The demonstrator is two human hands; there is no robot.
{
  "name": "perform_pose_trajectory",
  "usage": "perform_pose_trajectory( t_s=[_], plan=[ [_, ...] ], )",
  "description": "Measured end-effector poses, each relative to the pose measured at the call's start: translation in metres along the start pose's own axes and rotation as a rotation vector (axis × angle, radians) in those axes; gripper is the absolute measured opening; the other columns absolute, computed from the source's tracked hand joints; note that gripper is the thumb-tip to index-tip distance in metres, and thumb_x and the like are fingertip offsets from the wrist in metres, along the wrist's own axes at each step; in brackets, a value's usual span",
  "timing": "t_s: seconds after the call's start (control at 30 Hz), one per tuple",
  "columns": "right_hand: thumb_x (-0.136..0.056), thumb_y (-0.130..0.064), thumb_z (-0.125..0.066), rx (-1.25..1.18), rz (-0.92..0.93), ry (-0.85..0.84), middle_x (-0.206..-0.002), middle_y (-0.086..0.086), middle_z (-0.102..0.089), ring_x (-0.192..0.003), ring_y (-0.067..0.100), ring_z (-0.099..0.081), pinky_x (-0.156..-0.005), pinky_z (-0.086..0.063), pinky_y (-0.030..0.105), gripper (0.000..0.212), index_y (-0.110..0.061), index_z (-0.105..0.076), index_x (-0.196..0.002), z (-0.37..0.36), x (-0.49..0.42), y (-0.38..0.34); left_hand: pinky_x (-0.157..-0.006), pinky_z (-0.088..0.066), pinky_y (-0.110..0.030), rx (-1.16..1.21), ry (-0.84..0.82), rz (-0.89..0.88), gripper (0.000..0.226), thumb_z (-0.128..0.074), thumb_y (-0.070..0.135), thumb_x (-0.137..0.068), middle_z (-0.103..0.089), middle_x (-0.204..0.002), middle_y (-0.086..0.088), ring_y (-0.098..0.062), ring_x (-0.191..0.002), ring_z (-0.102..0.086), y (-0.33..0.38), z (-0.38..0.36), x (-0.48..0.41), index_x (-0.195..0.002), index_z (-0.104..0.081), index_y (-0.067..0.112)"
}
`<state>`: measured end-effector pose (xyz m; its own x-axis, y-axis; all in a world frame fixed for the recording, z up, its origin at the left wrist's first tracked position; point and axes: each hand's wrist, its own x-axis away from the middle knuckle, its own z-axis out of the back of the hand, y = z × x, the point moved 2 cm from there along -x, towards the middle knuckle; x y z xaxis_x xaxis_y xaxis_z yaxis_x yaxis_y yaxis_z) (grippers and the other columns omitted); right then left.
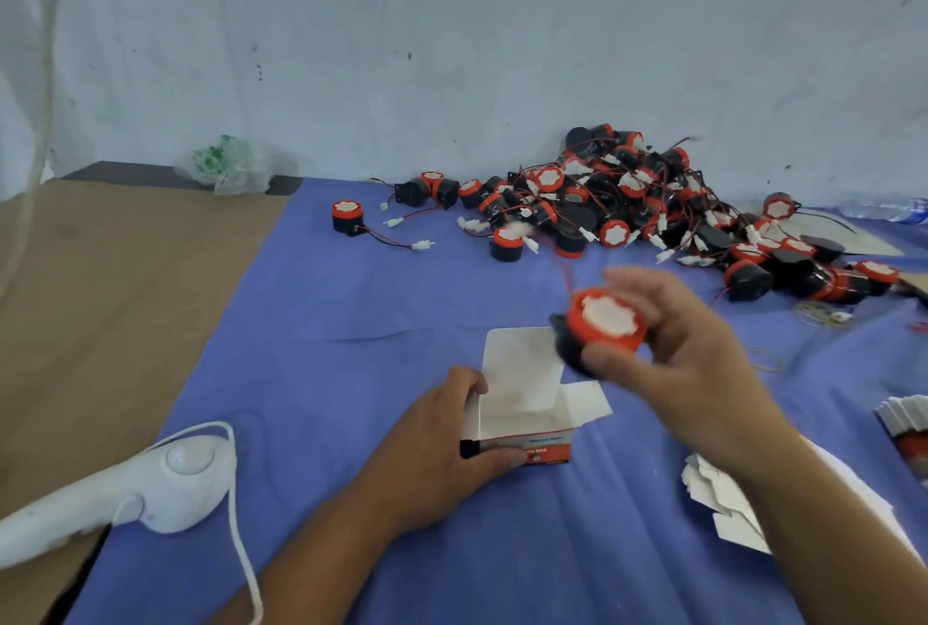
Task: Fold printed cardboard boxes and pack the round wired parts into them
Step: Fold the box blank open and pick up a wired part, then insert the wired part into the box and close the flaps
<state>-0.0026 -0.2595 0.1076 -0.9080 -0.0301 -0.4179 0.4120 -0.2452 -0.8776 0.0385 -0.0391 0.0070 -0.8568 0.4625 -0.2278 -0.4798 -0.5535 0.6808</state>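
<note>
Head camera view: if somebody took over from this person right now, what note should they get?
Left hand grips the folded box, standing on the blue cloth with its top flaps open.
Right hand holds one round part in the air near the open top.
Done: this box folded.
Left: put the part in, close the flaps, then pack the pile of parts at the back, using the flat boxes at right.

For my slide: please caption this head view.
Left hand steadies open printed box; right hand holds one round wired part near it.
</note>
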Motion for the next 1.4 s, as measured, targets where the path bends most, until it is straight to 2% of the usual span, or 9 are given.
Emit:
perform_pose_trajectory(
  t_s=[0.17, 0.33, 0.6, 0.7, 0.83, 0.97, 1.1, 1.27, 1.4],
  plan=[
    [-0.075, -0.016, -0.076, 0.539, 0.149, -0.338, -0.122, -0.022, -0.060, -0.113, 0.002, -0.058, -0.094, -0.044, 0.015, 0.061, -0.033, -0.057, -0.130, -0.025, 0.027, 0.015, -0.073, -0.049, -0.023, 0.089, 0.010, -0.021, 0.057, -0.071, 0.070, -0.070, -0.061, -0.100, 0.019, 0.000, -0.090, -0.059, 0.005, 0.001, 0.000, -0.106, -0.039, 0.039],
    [-0.078, -0.003, -0.062, 0.674, 0.235, -0.386, -0.138, -0.009, -0.052, -0.121, 0.012, -0.055, -0.097, -0.046, 0.025, 0.054, -0.019, -0.063, -0.130, -0.024, 0.024, 0.014, -0.079, -0.052, -0.033, 0.090, -0.002, -0.036, 0.055, -0.073, 0.058, -0.076, -0.063, -0.108, 0.020, -0.001, -0.095, -0.061, 0.006, 0.002, 0.000, -0.114, -0.041, 0.036],
    [-0.090, -0.006, -0.055, 0.712, 0.349, -0.260, -0.147, 0.007, -0.041, -0.128, 0.028, -0.048, -0.097, -0.048, 0.041, 0.041, -0.017, -0.067, -0.127, -0.027, 0.024, 0.029, -0.079, -0.052, -0.035, 0.113, -0.015, -0.032, 0.052, -0.072, 0.059, -0.073, -0.061, -0.106, 0.023, -0.002, -0.094, -0.060, 0.006, 0.003, 0.001, -0.110, -0.040, 0.040],
    [-0.097, -0.023, -0.059, 0.731, 0.333, -0.206, -0.138, 0.004, -0.046, -0.122, 0.025, -0.049, -0.099, -0.046, 0.038, 0.030, -0.020, -0.068, -0.126, -0.030, 0.026, 0.037, -0.085, -0.051, -0.034, 0.123, -0.021, -0.044, 0.053, -0.076, 0.053, -0.074, -0.059, -0.112, 0.028, 0.001, -0.102, -0.059, 0.007, 0.003, 0.001, -0.112, -0.040, 0.041],
    [-0.093, -0.015, -0.063, 0.582, 0.344, -0.123, -0.127, -0.001, -0.059, -0.111, 0.013, -0.060, -0.090, -0.051, 0.026, 0.025, -0.011, -0.071, -0.117, -0.030, 0.025, 0.041, -0.086, -0.050, -0.033, 0.123, -0.030, -0.031, 0.053, -0.074, 0.055, -0.073, -0.058, -0.113, 0.029, 0.001, -0.103, -0.058, 0.006, 0.003, 0.001, -0.109, -0.037, 0.041],
    [-0.088, -0.010, -0.071, 0.497, 0.363, -0.045, -0.123, -0.003, -0.064, -0.112, 0.004, -0.061, -0.087, -0.053, 0.022, 0.019, -0.005, -0.072, -0.106, -0.028, 0.025, 0.044, -0.082, -0.050, -0.030, 0.127, -0.029, -0.021, 0.051, -0.074, 0.053, -0.076, -0.060, -0.108, 0.026, 0.001, -0.098, -0.059, 0.006, 0.002, 0.001, -0.105, -0.035, 0.037],
    [-0.088, -0.009, -0.073, 0.504, 0.376, -0.114, -0.124, -0.001, -0.065, -0.118, 0.008, -0.062, -0.095, -0.052, 0.025, 0.014, -0.006, -0.074, -0.102, -0.026, 0.023, 0.046, -0.078, -0.051, -0.028, 0.132, -0.017, -0.003, 0.053, -0.074, 0.052, -0.078, -0.060, -0.106, 0.026, 0.000, -0.093, -0.059, 0.006, 0.002, 0.001, -0.103, -0.030, 0.035],
    [-0.088, -0.018, -0.073, 0.566, 0.406, -0.072, -0.123, 0.000, -0.063, -0.108, 0.012, -0.065, -0.082, -0.056, 0.029, 0.014, -0.007, -0.073, -0.097, -0.025, 0.024, 0.045, -0.064, -0.044, -0.016, 0.110, -0.018, -0.010, 0.048, -0.072, 0.053, -0.078, -0.061, -0.094, 0.021, -0.002, -0.081, -0.057, 0.004, 0.001, 0.001, -0.096, -0.031, 0.038],
    [-0.086, -0.018, -0.077, 0.607, 0.408, -0.027, -0.117, 0.003, -0.061, -0.098, 0.021, -0.067, -0.077, -0.055, 0.034, 0.015, -0.006, -0.070, -0.094, -0.029, 0.025, 0.044, -0.058, -0.040, -0.020, 0.076, -0.017, -0.012, 0.047, -0.072, 0.056, -0.076, -0.057, -0.086, 0.013, -0.006, -0.069, -0.049, 0.003, 0.000, 0.000, -0.092, -0.033, 0.036]
  ],
)
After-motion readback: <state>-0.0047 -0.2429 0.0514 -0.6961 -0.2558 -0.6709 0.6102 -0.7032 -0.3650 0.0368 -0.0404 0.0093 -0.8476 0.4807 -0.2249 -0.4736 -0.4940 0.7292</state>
